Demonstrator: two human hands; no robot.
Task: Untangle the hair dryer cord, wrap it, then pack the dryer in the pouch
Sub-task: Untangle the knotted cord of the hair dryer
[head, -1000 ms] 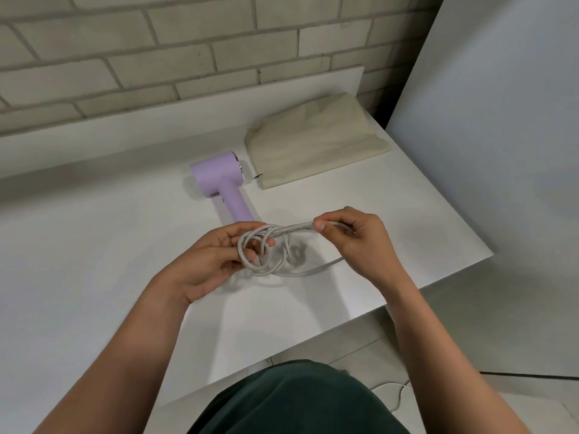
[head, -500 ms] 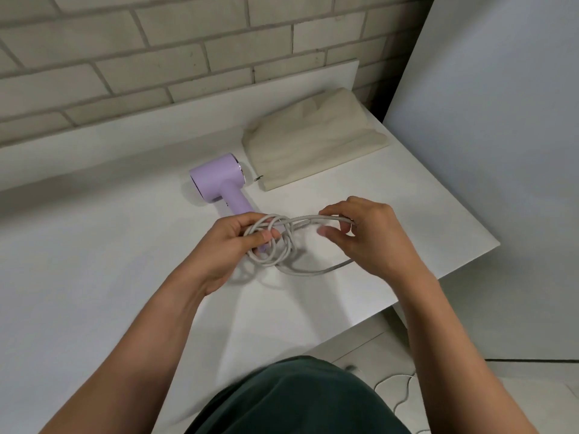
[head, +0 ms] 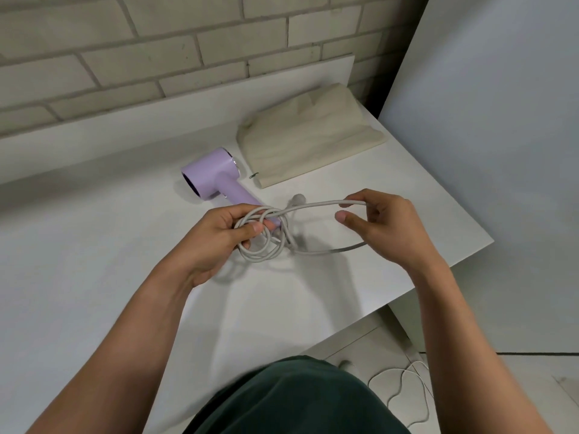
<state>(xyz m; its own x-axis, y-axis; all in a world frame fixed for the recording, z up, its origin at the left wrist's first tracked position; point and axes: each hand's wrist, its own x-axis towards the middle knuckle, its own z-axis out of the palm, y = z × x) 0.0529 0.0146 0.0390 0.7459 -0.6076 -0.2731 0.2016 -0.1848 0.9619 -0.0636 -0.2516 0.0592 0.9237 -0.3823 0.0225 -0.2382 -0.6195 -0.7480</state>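
A lilac hair dryer [head: 216, 175] lies on its side on the white table [head: 94, 277], handle pointing toward me. Its grey cord [head: 266, 249] is gathered into several loops just below the handle end. My left hand [head: 225, 236] pinches those loops between thumb and fingers. My right hand [head: 382, 227] holds a long strand of the cord with its fingertips, stretched out to the right; the thumb is apart from it. The grey plug [head: 297, 198] shows just behind the strand. A beige cloth pouch [head: 310, 145] lies flat behind the dryer to the right.
A brick wall [head: 156, 42] runs behind the table's raised back edge. A pale panel [head: 501, 151] stands along the right side. The table's right corner is near my right hand. On the floor lies a white cable [head: 404, 389].
My right hand has pulled the strand farther to the right and away from the coil, opening a longer loop. The left hand still holds the coil. The plug has come into view.
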